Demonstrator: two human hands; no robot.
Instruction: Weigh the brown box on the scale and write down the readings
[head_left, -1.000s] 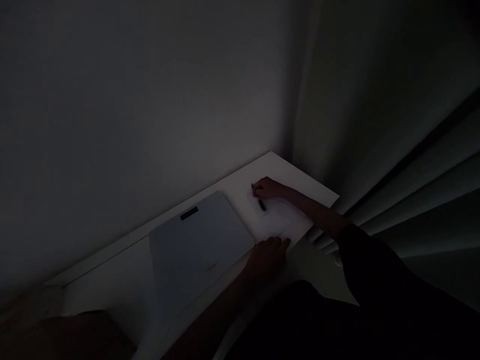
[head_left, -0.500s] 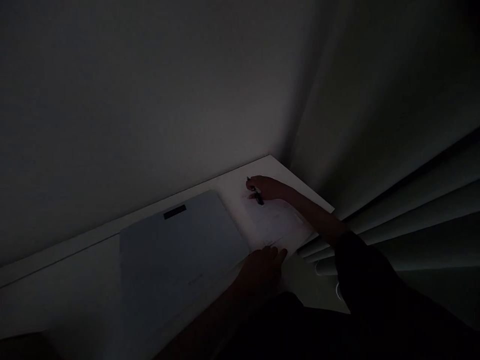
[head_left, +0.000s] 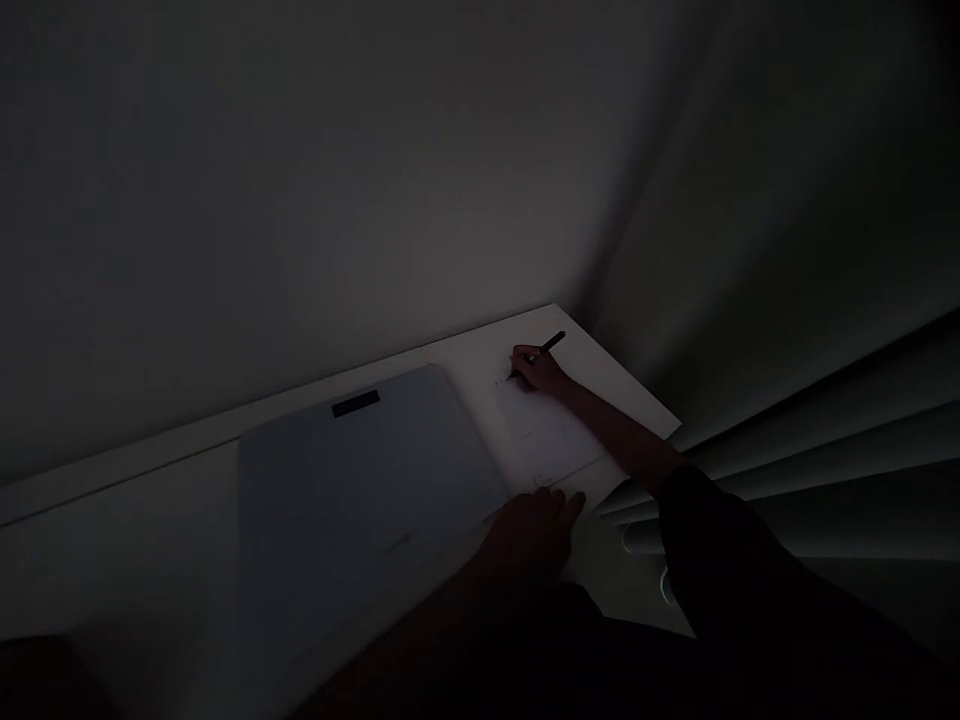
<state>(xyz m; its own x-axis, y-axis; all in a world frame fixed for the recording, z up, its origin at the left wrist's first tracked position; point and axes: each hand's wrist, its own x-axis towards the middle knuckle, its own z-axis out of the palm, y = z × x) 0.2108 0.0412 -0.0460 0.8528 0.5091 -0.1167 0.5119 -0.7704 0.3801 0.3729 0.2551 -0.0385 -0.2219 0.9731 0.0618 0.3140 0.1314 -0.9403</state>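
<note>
My right hand point(head_left: 538, 372) is closed around a dark pen point(head_left: 553, 341). The pen slants, its back end sticking out up and right and its tip down at the upper left of a white sheet of paper point(head_left: 555, 437). Faint marks show on that sheet, too dim to read. My left hand point(head_left: 531, 535) lies with fingers apart at the sheet's lower edge, by the desk's near side, and seems to hold nothing. The scene is very dark, so finger detail is poor.
A flat grey-blue panel point(head_left: 360, 490) with a black rectangle point(head_left: 355, 403) lies left of the paper on the white desk point(head_left: 457, 358). A wall point(head_left: 337, 220) rises behind. Curtain folds point(head_left: 810, 440) hang at the right, and a dark object point(head_left: 45, 675) sits lower left.
The pen has been turned in my right hand: its thick dark part pointed toward me before, now it points up and right with the tip at the paper. My left hand stays nearly still.
</note>
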